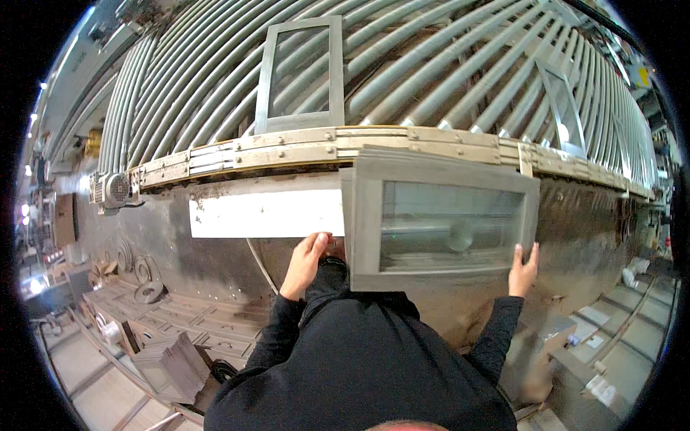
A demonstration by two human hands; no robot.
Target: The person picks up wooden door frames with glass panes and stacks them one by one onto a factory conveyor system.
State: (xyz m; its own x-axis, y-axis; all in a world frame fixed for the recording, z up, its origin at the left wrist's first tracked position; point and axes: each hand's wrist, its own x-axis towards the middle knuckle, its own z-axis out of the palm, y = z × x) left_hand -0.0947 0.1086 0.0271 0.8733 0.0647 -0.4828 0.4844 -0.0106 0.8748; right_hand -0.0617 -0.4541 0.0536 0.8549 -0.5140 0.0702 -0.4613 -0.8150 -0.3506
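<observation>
One black top (359,352) — left hand (306,261), one board (266,213) — right hand (523,274), one frame (367,226).

At three o'clock the frame (368,230) is grey; at nine the board (266,214) is white with dark specks. Silvery rollers (412,115) at twelve form stripes; the person's top (359,359) at six is black.

Plain black top (359,359), long black sleeves (498,334), bare fingers (518,256)
</observation>
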